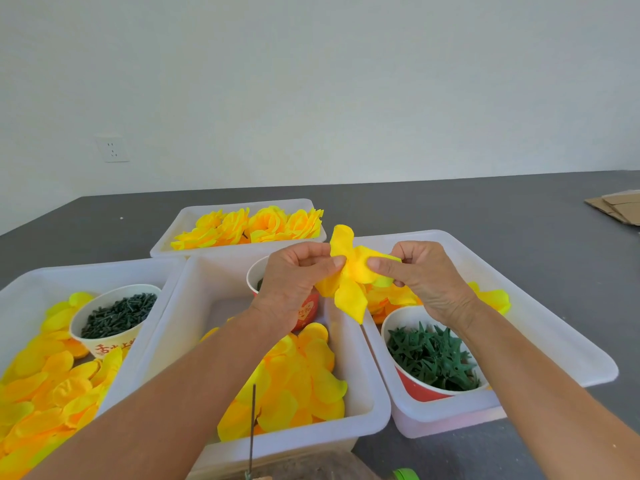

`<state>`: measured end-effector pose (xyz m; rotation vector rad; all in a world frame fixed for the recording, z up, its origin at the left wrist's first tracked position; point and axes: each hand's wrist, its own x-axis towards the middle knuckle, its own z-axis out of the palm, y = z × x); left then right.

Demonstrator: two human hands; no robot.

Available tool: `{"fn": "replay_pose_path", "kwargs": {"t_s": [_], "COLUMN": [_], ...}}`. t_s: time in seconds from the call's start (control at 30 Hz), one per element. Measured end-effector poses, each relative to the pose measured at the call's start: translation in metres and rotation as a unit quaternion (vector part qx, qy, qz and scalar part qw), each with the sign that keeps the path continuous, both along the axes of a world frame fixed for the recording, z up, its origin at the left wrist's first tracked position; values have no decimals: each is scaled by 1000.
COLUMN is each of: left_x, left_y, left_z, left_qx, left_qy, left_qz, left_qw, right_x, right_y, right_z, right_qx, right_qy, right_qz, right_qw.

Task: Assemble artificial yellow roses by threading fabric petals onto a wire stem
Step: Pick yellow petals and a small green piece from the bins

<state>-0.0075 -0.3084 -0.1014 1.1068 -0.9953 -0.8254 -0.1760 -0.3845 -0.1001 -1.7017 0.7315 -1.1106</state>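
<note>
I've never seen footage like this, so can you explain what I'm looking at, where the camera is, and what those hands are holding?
There is no machine here: a person wears a camera on the head, looking down at their own hands. The left hand and right hand together pinch a yellow fabric petal piece. Below, on a dark table, sit white bins of loose petals, paper cups of dark green pieces and green star-shaped parts, and finished yellow roses at the back. A thin wire stem stands near the front.
</note>
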Motion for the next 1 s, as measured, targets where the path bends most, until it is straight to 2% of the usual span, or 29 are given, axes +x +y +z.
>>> {"fn": "replay_pose_path", "kwargs": {"t_s": [0.13,0.27,0.43,0.5,0.7,0.87,1.0], "left_x": [-1,-3,5,7,11,11,6], "left_y": [1,-2,-5,-6,-8,-8,-8], "left_z": [0,-2,-4,-4,0,0,-3], "left_qx": [-12,-19,-2,10,29,50,59], "left_qy": [-28,-155,-161,-140,15,67,66], "left_qz": [-21,24,85,98,126,121,83], "left_qw": [999,987,983,985,992,989,993], "right_x": [1,2,0,-3,-8,-9,-7], "right_y": [-1,3,4,3,-4,-9,-8], "right_z": [-2,0,6,7,4,-3,-6], "right_qx": [-17,-29,15,37,71,16,-96], "right_qy": [13,15,-33,-45,-37,67,185], "right_qz": [-3,-7,-9,-6,-55,-115,-161], "right_qw": [1000,999,999,998,995,991,965]}}
